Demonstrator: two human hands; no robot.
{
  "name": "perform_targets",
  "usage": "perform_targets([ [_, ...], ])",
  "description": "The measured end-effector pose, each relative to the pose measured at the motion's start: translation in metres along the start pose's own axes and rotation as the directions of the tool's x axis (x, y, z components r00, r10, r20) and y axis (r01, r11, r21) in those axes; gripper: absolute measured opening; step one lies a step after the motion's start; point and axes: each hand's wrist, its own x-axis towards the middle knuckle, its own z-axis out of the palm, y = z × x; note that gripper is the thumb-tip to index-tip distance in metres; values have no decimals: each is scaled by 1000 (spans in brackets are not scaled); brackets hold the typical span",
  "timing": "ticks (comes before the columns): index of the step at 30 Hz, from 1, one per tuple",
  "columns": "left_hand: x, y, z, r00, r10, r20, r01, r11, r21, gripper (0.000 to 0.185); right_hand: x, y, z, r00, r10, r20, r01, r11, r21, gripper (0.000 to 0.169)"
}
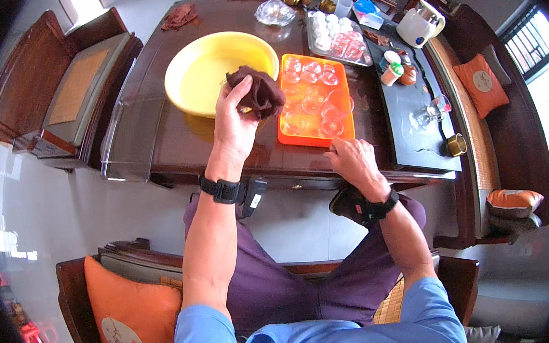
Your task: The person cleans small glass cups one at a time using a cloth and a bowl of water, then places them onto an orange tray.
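Note:
My left hand (235,119) is raised over the table and grips a crumpled dark brown cloth (261,94). The folds hide whether anything lies inside the cloth. Behind it stands a yellow plastic basin (187,100), whose bottom looks yellow and glossy. To the right, an orange plastic tray (301,139) holds several small clear glass cups (314,99) in rows. My right hand (356,161), fingers curled, is at the tray's front right corner. Whether it touches the rim or pinches something is not plain.
Beyond the orange tray, a metal tray (367,59) carries white cups and clear red-tinted cups. A black tea board (418,154) at right bears a glass pitcher (437,107), a brass-coloured cup (455,144) and an electric kettle (419,25). Another brown cloth (179,17) lies far left.

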Motion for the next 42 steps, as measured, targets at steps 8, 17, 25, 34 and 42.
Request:
perform_targets([
  [8, -5, -7, 11, 999, -21, -42, 25, 996, 91, 35, 16, 11, 36, 968, -35, -250, 45, 998, 37, 18],
  [17, -9, -26, 19, 990, -134, 33, 131, 988, 78, 35, 38, 15, 27, 974, 170, -152, -141, 972, 187, 26],
  [25, -24, -89, 34, 941, -339, 4, 337, 934, 121, 44, 17, -34, 12, 974, 108, -201, 151, 355, 923, 66],
  [34, -32, -115, 39, 888, -451, 88, 401, 855, 329, 41, -4, -13, 29, 923, 385, -23, 41, -39, 998, 39],
  [42, -26, -120, 27, 931, -353, 87, 292, 868, 402, 39, 2, -7, 2, 854, 519, 18, -56, 58, 997, 29],
])
